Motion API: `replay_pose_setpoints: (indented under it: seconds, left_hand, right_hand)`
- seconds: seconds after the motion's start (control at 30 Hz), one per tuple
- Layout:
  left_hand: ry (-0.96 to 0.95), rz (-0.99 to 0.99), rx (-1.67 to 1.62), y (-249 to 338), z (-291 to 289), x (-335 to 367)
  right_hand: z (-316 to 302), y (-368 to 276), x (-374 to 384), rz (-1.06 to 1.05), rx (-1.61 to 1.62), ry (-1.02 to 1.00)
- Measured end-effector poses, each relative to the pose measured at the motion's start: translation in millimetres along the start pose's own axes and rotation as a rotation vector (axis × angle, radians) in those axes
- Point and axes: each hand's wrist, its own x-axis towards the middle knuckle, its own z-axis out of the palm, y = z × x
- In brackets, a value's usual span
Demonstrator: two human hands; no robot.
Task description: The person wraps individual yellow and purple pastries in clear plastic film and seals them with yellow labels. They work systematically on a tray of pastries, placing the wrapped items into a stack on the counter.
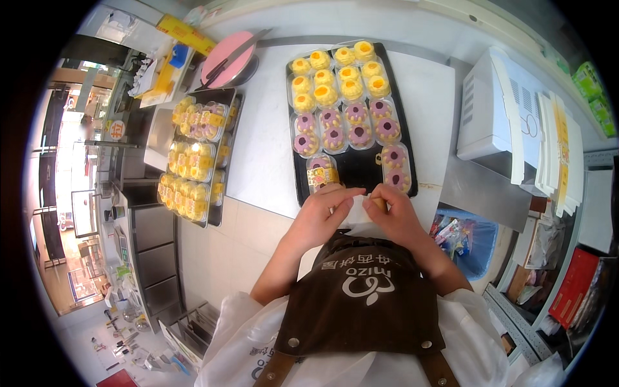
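My left hand [320, 214] and my right hand [394, 211] meet in front of the near edge of a black tray [360, 162], fingertips pinched close together. Something pale and flat [360, 211] shows between them, with a small yellowish-brown bit by the right fingers; I cannot make out what it is. Just beyond my left hand sits a clear pack of cakes [322, 173] with a yellow label band across it. Beyond my right hand lies an unbanded pack of purple ring-shaped cakes [396, 168]. More purple packs [358, 124] and yellow cake packs [349, 80] fill the tray farther back.
Left of the white table [267, 138], another dark tray [222, 155] holds stacked, labelled cake packs [191, 161]. A pink round turntable [229, 58] with a long knife stands behind it. To the right are a white machine [487, 106] and a blue bin [480, 248].
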Motion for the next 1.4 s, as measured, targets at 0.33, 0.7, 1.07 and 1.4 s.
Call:
replay_pose_setpoints:
  seconds: [0.33, 0.7, 1.07, 1.4]
  left_hand:
    - [-0.067, 0.123, 0.188, 19, -2, -1]
    - [0.016, 0.017, -0.013, 20, -6, -5]
    - [-0.107, -0.114, -0.925, -10, -4, -10]
    - [-0.007, -0.165, -0.400, 1, 0, -11]
  right_hand:
    - [1, -1, 1, 0.084, 0.117, 0.027]
    - [-14, 27, -2, 0.232, 0.490, -0.011]
    - [-26, 18, -5, 0.054, 0.904, -0.397]
    - [-21, 32, -8, 0.220, 0.643, -0.270]
